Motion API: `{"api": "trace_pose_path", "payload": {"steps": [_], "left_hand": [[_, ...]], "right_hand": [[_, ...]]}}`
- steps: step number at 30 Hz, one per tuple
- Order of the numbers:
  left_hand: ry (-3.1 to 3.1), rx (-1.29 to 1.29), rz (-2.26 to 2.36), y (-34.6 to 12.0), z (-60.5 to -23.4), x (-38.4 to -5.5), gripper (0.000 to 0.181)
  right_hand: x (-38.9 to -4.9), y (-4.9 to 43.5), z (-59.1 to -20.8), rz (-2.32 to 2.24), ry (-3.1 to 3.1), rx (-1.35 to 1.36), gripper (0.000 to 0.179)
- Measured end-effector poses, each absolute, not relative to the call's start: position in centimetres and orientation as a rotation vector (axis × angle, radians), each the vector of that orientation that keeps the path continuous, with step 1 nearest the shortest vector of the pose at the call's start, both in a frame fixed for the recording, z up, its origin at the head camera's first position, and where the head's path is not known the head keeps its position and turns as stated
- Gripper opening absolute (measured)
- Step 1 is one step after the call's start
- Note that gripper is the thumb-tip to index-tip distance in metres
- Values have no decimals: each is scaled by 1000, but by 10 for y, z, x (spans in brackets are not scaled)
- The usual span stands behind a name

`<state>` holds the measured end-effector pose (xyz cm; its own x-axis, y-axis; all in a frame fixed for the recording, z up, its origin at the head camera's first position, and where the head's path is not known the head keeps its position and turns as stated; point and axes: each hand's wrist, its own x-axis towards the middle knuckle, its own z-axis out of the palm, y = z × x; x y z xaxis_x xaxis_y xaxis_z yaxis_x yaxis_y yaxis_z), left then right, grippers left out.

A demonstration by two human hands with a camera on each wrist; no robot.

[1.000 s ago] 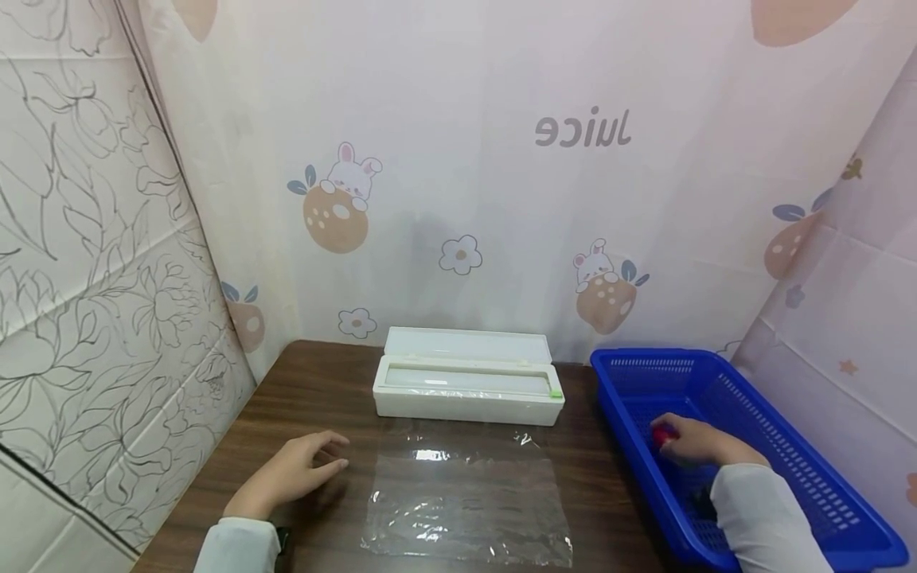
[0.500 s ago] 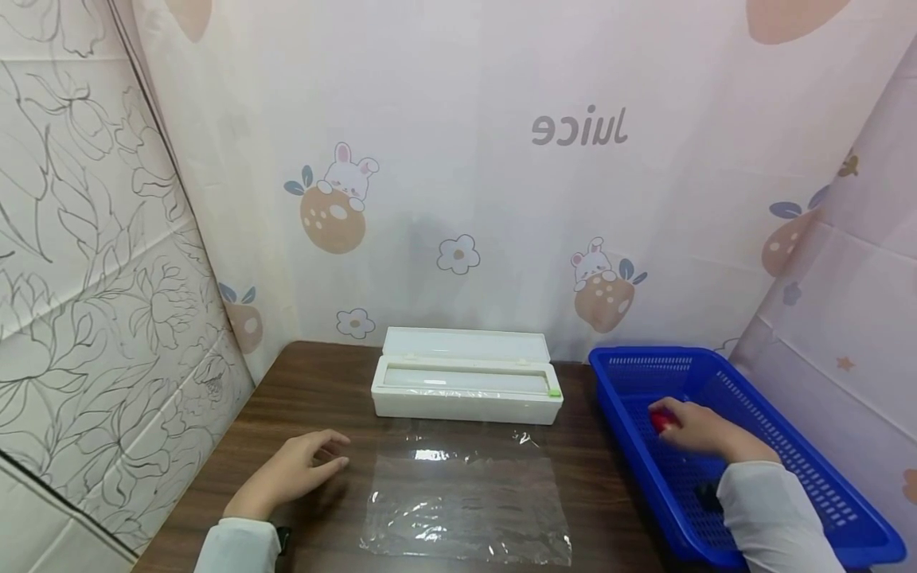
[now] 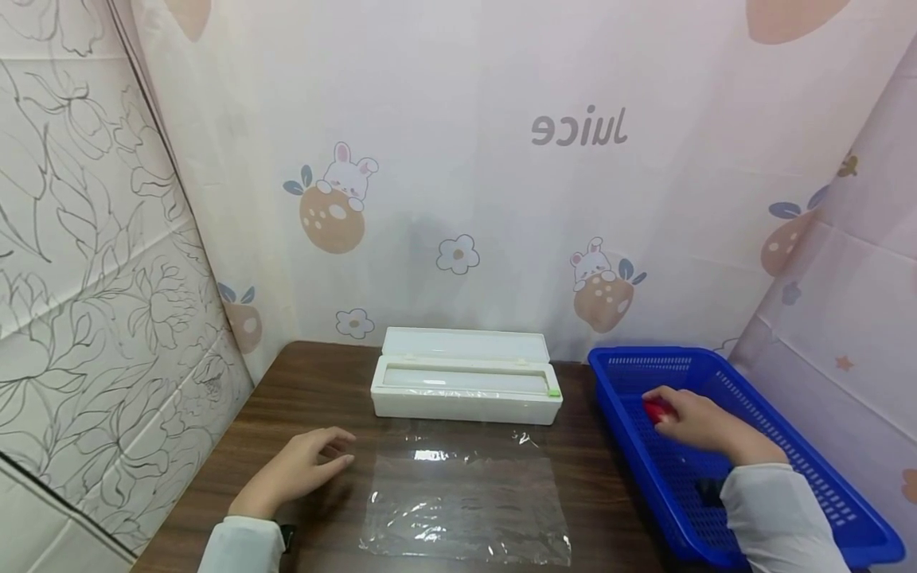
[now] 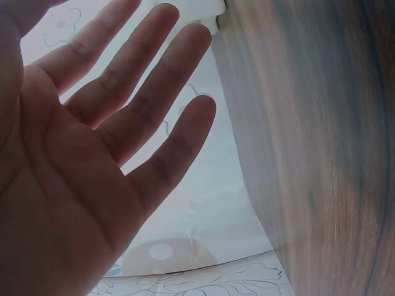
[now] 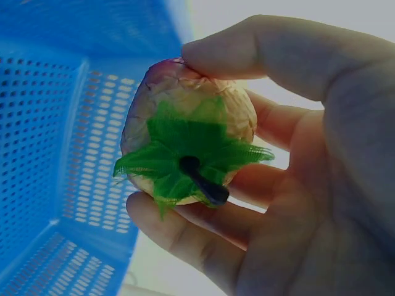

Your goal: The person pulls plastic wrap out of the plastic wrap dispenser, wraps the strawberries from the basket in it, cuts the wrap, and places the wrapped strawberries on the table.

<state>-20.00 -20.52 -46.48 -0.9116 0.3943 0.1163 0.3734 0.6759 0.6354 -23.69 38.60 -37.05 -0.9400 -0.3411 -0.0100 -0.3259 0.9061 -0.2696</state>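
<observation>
My right hand (image 3: 698, 422) grips a red fruit (image 3: 655, 411) over the blue basket (image 3: 648, 489). In the right wrist view, the fruit (image 5: 185, 102) has crinkled skin, a green leafy cap and a dark stem facing the camera. The thumb presses one side and the fingers curl round the other. My left hand (image 3: 297, 469) holds nothing, its fingers loosely bent, at the left of a clear plastic film sheet (image 3: 466, 501). That sheet lies flat on the table, running from the front of a white wrap dispenser (image 3: 466, 406) with its lid raised.
The dark wooden table (image 3: 322, 382) extends to a patterned curtain (image 3: 458, 159) at the back. A small green piece (image 3: 555, 393) sits on the dispenser's right front edge. Beside the right cuff, a black object (image 3: 709, 492) shows over the basket.
My right hand has risen a little and moved slightly left with the red fruit, away from the basket floor. The left hand has shifted slightly right; the film and dispenser stay put.
</observation>
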Motion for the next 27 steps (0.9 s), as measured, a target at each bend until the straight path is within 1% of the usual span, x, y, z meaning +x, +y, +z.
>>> {"api": "trace_pose_path", "payload": {"steps": [8,18,27], "left_hand": [[2842,687,1073,-200,-460,-200,37],[2853,732,1089,-196,-455,-198,38],[2823,761,1110,-189,-450,-197,39]], "right_hand": [[-228,362,-353,-411,3063,-597,45],[-221,341,-343,-424,3101,-682,42],[-213,321,-342,-471,3006,-606,45]]}}
